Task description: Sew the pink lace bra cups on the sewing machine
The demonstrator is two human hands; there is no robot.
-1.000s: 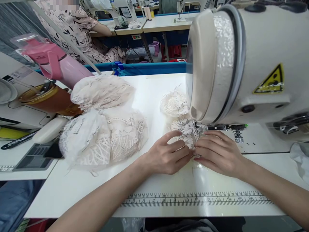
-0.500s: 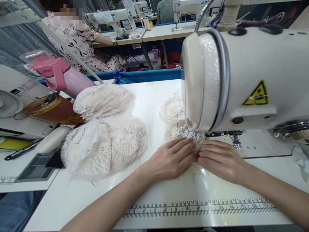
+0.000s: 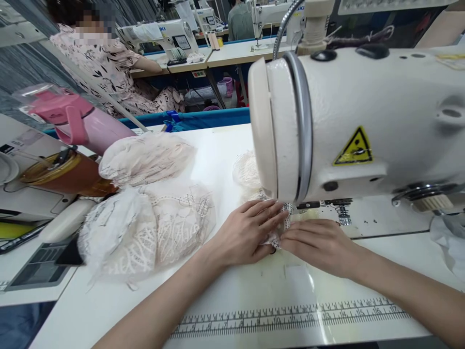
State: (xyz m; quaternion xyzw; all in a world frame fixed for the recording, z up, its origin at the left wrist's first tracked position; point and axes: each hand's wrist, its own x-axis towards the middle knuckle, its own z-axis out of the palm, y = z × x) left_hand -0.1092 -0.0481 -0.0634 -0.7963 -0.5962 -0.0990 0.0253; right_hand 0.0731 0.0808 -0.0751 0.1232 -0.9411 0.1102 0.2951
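Observation:
A white lace piece (image 3: 248, 169) with dotted trim lies partly under the head of a sewing machine (image 3: 327, 131), whose needle area is hidden. My left hand (image 3: 250, 235) rests over its near part, with the fingers bent on top and the thumb low by the edge. Between the two hands a strip of the lace shows. My right hand (image 3: 321, 247) has its fingers together and its tips pinched on the right edge of the lace, just in front of the machine bed. The thumb of that hand is hidden.
Further lace and mesh pieces (image 3: 145, 232) lie heaped on the left of the white table. Beyond them stand a pink bottle (image 3: 90, 126) and an amber cup (image 3: 69, 174). A ruler tape (image 3: 290, 320) runs along the front edge. Another person (image 3: 109, 68) sits behind, among sewing machines.
Both hands have come slightly nearer to me, and more lace shows between them. My left fingers have spread a little. The whole view has shifted, so the machine appears further left.

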